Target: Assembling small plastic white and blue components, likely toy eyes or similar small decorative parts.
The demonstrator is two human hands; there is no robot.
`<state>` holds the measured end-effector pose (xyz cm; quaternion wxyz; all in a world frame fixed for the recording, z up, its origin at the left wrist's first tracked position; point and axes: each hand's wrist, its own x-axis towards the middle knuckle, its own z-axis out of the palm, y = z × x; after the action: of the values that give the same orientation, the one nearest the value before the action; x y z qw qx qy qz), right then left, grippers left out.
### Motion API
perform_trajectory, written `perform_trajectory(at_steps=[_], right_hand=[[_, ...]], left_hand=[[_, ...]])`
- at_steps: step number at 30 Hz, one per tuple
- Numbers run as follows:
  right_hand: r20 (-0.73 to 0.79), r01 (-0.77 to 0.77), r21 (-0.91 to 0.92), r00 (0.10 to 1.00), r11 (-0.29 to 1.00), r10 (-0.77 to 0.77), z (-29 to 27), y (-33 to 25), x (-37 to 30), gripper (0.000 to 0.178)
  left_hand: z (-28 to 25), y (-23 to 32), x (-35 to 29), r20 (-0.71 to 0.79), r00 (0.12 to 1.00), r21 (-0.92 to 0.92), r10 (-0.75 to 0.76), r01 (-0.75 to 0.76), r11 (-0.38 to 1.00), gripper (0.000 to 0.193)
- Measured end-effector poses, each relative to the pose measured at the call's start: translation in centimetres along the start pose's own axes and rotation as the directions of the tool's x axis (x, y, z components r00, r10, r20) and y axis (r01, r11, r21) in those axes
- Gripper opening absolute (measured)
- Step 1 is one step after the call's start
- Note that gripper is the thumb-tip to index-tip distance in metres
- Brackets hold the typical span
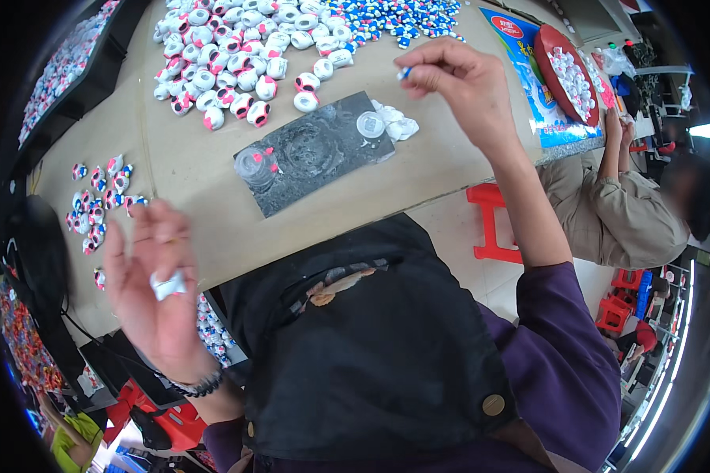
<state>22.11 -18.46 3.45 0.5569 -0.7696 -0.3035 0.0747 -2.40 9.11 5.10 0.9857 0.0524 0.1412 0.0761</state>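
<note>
Tan table [426, 169] lay at 12 o'clock. At 1, my right hand [472, 91] pinched a blue-white piece [404, 73]. At 9, my loosely open left hand [151, 311] cradled a white piece [168, 285].

Just below the left fingers [168, 225], there's a dark beaded bracelet [201, 386]! Farther down, a left sleeve [222, 443] in deep purple. Well below the right fingers [442, 52], a loose right sleeve [564, 331], purple too. And lower, between both sets of fingers, a broad black apron [371, 370] with round brass-coloured buttons [493, 405].
</note>
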Motion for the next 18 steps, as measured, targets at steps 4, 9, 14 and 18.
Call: perform_trajectory(at_steps=[4, 9, 14, 18], right_hand=[[0.122, 0.058, -0.097, 0.991, 0.994, -0.046, 1.4, -2.0, -2.2, 0.010], [0.164, 0.192, -0.194, 0.973, 0.962, -0.161, 2.6, -1.0, -2.1, 0.010], [0.114, 0.305, -0.266, 0.952, 0.915, -0.284, 3.2, -0.1, -2.2, 0.010], [0.142, 0.336, -0.318, 0.942, 0.887, -0.305, 3.1, -0.3, -3.2, 0.010]], left_hand=[[0.2, -6.1, 0.0, -0.118, 0.970, -0.123, -0.213, 0.199, 0.972, 0.028], [0.4, -8.4, 0.4, -0.171, 0.939, 0.082, -0.299, 0.316, 0.945, 0.029], [0.4, -9.1, 1.0, -0.057, 0.989, 0.492, -0.137, 0.147, 0.858, 0.037], [-0.3, -9.2, 2.2, 0.021, 0.998, 0.539, -0.063, 0.042, 0.841, 0.037]])
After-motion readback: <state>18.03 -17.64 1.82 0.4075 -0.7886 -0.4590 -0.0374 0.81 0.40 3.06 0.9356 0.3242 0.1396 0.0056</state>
